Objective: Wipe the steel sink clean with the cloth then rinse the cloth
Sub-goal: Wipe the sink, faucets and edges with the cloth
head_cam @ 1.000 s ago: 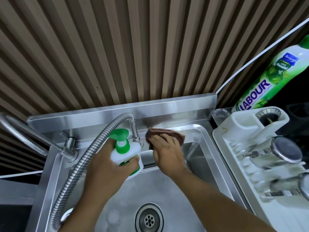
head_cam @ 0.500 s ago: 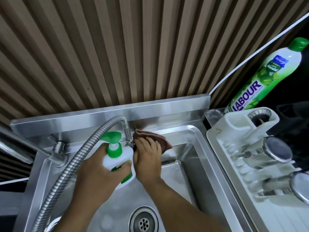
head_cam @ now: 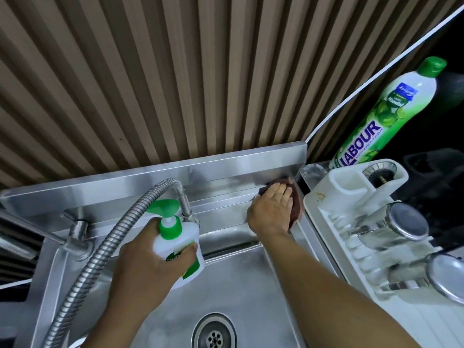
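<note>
Head view: the right hand (head_cam: 272, 209) has swept the brown cloth (head_cam: 296, 209) along the back ledge of the steel sink (head_cam: 226, 169), from beside the foot of the flexible hose (head_cam: 105, 247) a moment ago to the far right corner, where it now lies flat on the cloth with fingers stretched out, pressing it into the angle below the upstand. The left hand (head_cam: 150, 262) still grips the pump bottle (head_cam: 175, 237), fingers wrapped round its body, holding it over the back of the basin, clear of the ledge. That suggests the ledge strip has had one full pass and the wiping is well under way, while the basin floor around the drain (head_cam: 214, 332) and the rinsing of the cloth are probably yet to come. A steel tap (head_cam: 75, 229) stands at the far left corner of the sink. Just beside the sink's right edge a white dish rack (head_cam: 326, 222) sits on the surface with steel-lidded jars (head_cam: 406, 222) lying in it, and a green detergent bottle (head_cam: 376, 121) stands behind it. A ribbed brown wall (head_cam: 175, 71) rises behind the sink; the room to the right is dark
</note>
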Tool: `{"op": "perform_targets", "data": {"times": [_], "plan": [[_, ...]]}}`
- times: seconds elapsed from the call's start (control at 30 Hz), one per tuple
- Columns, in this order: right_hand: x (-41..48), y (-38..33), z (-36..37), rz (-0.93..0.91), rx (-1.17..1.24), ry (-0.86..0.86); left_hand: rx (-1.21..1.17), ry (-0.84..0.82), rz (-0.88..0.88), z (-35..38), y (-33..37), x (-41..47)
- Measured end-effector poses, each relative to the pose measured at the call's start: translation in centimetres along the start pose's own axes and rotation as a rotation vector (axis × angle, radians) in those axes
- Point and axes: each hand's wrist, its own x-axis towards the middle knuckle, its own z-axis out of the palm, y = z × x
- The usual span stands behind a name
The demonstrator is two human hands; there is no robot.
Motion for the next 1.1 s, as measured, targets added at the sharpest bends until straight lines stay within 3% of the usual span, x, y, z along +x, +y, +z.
{"op": "perform_targets", "data": {"times": [0.2,0.3,0.43,0.5,0.6,0.73,1.1], "plan": [[-4.7,-2.0,0.8,-0.129,-0.091,-0.074,-0.026,-0.005,-0.003,-0.1,-0.1,0.1],[-6.3,-3.4,2.1,-0.321,-0.148,-0.067,-0.028,-0.005,-0.003,0.0,0.1,0.1],[-9.3,-4.3,3.0,-0.626,0.022,-0.076,-0.013,-0.004,-0.004,0.3,0.3,0.1],[-8.8,-3.5,2.6,-0.663,0.058,-0.052,-0.001,-0.005,-0.011,0.4,0.3,0.2],[-5.9,-1.6,1.5,-0.508,-0.041,-0.001,0.003,0.001,-0.013,0.3,0.1,0.4],[-2.2,0.7,0.0,-0.138,-0.025,-0.024,0.004,0.001,-0.011,0.3,0.0,0.3],[3.2,-0.2,-1.3,0.211,0.133,-0.061,-0.054,-0.005,0.024,0.3,0.0,0.0]]}}
